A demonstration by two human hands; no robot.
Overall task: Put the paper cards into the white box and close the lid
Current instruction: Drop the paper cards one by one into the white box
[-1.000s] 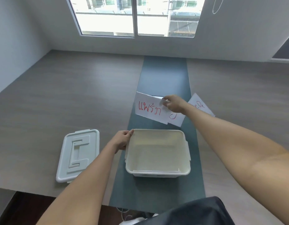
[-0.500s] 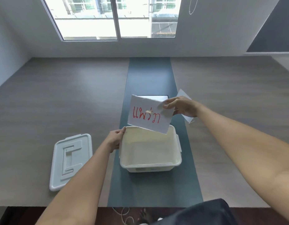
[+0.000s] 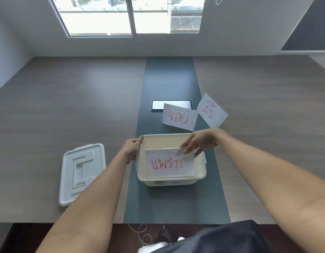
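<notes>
While the right hand (image 3: 201,142) pinches the top right corner of a card (image 3: 170,162) between thumb and fingers, that card stands tilted inside the box (image 3: 201,169), its lower edge down near the box's 6 o'clock wall and its red writing facing the camera. The left hand (image 3: 132,147) is closed on the box rim at the 10 o'clock corner, thumb over the top edge and fingers wrapped down the outer wall. The box sits open on a dark runner (image 3: 170,79) that runs down the middle of the table (image 3: 67,106).

At 9 o'clock from the box, well apart on the bare wood, the lid (image 3: 82,172) lies flat with its moulded top up, near the table's front edge. At 12 o'clock from the box a second card (image 3: 179,116) lies on the runner, red writing up, with its far edge overlapping a dark tablet (image 3: 158,105). A third card (image 3: 212,110) lies turned at an angle at about 1 o'clock, just beside the second one, half on the runner and half on the wood. Both loose cards lie clear of the hands.
</notes>
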